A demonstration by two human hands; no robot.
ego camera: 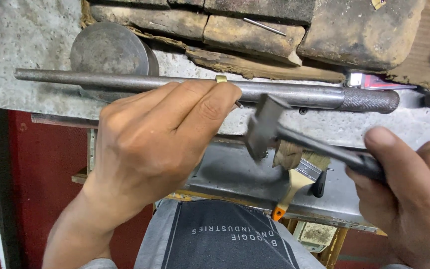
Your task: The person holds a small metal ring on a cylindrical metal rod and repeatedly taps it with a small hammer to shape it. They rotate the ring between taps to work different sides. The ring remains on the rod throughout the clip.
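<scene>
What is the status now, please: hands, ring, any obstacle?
Left hand pinches brass ring on steel mandrel. Right hand holds small hammer beside it. Nothing between hammer and ring.

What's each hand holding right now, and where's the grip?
The right hand grips a small hammer by the lower end of its handle. The left hand pinches a small brass ring on the tapered steel rod, fingertips at the ring.

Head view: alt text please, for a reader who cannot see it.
The left hand steadies a small yellowish ring on a long steel mandrel lying across a stone bench, while the right hand holds a small hammer beside it.
</scene>
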